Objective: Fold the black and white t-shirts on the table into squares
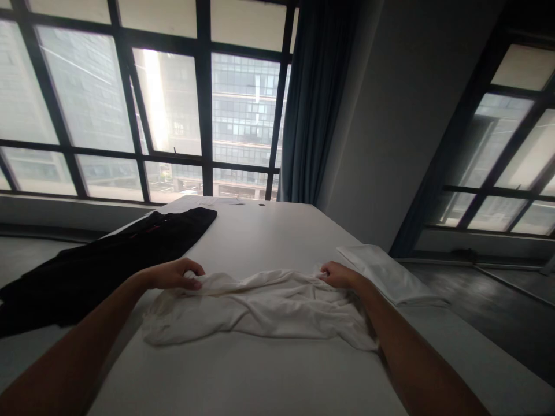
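A crumpled white cloth garment (260, 309) lies stretched sideways across the white table (243, 375); its exact kind does not show. My left hand (176, 274) pinches its far left corner between thumb and fingers. At the far right corner, my right hand (340, 274) grips the same fabric with closed fingers. The upper edge is bunched between the two hands, while the near edge rests on the tabletop in loose folds.
Black clothing (130, 248) lies along the table's left side. A folded white cloth (390, 274) rests near the right edge. Papers (221, 201) lie at the far end. Beyond stand large windows (169, 104), a blue curtain (310, 115) and a pillar (381, 133).
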{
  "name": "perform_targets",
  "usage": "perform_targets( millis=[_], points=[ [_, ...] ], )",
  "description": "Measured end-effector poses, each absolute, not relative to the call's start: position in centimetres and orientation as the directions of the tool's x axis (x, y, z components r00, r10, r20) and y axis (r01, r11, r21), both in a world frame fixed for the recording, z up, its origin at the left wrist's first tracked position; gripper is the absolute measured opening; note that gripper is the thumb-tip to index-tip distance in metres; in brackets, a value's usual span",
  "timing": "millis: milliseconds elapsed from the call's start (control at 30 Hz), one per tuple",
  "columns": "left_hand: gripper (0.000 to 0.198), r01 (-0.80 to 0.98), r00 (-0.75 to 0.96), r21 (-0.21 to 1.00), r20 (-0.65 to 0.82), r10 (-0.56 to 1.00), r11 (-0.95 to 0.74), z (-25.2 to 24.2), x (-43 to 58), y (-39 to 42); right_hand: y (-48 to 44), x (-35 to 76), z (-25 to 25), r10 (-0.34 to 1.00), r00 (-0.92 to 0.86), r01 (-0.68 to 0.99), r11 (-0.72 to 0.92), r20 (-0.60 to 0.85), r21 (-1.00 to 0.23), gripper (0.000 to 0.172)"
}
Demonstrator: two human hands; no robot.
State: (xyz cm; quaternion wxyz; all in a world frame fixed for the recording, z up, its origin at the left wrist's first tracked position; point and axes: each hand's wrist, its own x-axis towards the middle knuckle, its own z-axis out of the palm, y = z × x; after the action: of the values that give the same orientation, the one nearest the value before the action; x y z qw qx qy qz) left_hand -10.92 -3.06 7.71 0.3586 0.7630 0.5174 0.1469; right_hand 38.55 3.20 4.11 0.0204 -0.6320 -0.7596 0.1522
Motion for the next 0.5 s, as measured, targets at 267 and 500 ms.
perform_targets(
  millis=[267,500],
  points=[
    [0.048,0.683,0.326,0.671,0.076,0.942,-0.290,8.5,-12.3,-2.7,2.2,38.5,7.8,0.971,-0.221,0.819,0.235,0.089,-0.523,0.050],
    [0.051,0.959,0.027,0.191,0.670,0.742,-0.208,4.7,-9.7,0.9,4.3,34.9,5.9,0.896,-0.011,0.940,0.161,0.444,-0.301,0.072]
  ],
)
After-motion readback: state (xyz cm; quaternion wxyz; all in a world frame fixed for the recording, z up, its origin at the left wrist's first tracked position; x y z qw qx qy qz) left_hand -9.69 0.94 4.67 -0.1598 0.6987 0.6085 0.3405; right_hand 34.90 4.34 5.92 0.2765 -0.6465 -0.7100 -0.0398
